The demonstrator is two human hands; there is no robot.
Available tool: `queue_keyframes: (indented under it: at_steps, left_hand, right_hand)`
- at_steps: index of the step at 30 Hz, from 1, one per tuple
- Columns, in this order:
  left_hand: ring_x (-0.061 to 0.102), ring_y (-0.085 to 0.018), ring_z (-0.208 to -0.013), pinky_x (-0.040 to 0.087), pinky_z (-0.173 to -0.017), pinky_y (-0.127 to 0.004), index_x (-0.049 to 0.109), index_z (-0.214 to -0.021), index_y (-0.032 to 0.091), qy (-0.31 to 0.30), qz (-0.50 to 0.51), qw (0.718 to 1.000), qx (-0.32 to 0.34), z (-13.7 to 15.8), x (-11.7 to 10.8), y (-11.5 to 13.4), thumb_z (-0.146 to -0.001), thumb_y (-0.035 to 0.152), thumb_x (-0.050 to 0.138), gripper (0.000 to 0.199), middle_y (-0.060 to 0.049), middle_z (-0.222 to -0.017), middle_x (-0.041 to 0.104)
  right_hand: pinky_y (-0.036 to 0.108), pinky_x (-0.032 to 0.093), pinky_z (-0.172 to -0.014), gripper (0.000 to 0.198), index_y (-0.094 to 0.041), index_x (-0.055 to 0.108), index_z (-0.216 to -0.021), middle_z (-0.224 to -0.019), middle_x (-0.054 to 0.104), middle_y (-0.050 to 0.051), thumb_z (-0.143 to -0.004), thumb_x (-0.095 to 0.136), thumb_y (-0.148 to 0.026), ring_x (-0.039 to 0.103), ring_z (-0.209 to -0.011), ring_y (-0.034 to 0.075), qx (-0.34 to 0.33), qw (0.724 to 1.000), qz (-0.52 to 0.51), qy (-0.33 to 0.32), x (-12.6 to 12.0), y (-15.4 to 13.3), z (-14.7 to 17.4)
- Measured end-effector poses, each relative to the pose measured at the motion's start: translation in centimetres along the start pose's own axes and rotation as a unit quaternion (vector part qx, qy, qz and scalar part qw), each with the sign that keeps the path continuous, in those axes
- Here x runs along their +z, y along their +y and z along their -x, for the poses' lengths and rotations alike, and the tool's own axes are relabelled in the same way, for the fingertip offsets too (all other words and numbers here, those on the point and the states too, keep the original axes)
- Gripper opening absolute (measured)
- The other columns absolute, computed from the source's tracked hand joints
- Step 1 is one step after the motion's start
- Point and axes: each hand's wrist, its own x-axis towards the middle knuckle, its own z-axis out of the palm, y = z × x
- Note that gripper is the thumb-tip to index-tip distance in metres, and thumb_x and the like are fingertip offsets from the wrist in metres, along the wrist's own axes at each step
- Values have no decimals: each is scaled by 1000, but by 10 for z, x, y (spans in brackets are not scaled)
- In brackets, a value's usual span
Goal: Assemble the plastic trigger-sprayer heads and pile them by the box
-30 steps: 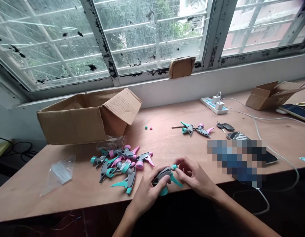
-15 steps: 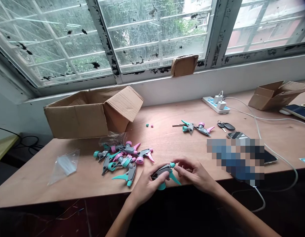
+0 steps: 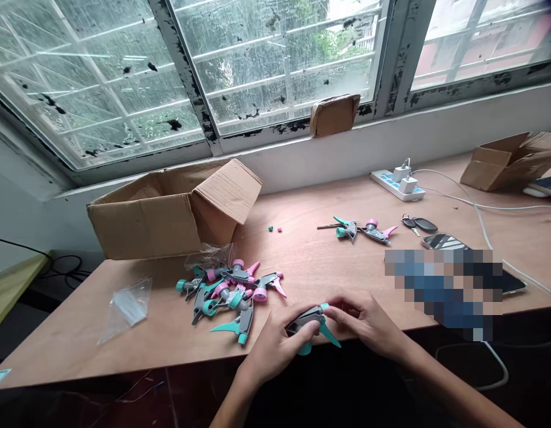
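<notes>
My left hand is wrapped round a grey and teal trigger spray head, held at the table's front edge. Its teal trigger points down to the right. The thumb and fingers of my right hand pinch the teal nozzle at its tip, covering part of it. To the left lies a pile of similar spray heads, some with teal parts and some with pink. Nearest my left hand is a teal one. A small green piece and a small pink piece lie farther back.
An open cardboard box stands at the back left, with a clear plastic bag before it. Two spray heads lie at centre right, near keys, a power strip and a phone. Another box stands far right.
My right fingers have closed in on the nozzle, where they were just beside it. The spray head stays in my left hand. The whole view has shifted slightly.
</notes>
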Motion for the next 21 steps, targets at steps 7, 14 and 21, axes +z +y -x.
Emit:
queue_keyframes:
  at_steps: [7,14,21]
  left_hand:
    - [66,-24,-123,52,-104,-33,58,-145,28,-25,-1,999,26,2,2,-6,-96,28,67,50,-4,-135,71]
    - [67,-24,-118,54,-99,-32,64,-137,26,-1,6,1000,21,3,2,-5,-99,32,63,39,-5,-130,73]
    - [71,-19,-90,53,-80,-28,46,-146,21,-8,61,998,6,3,4,-7,-99,32,62,52,-5,-101,73]
  right_hand:
    - [24,40,-56,49,-17,61,-67,-61,59,0,-105,50,-45,54,-55,12,-21,1000,4,-23,2,3,3]
    - [22,39,-49,34,-19,65,-115,-73,54,-2,-102,54,-49,51,-56,12,-8,997,-62,37,2,13,12]
    - [23,39,-54,29,-19,70,-103,-67,53,-3,-104,54,-44,47,-56,11,-27,999,-7,-40,1,7,9]
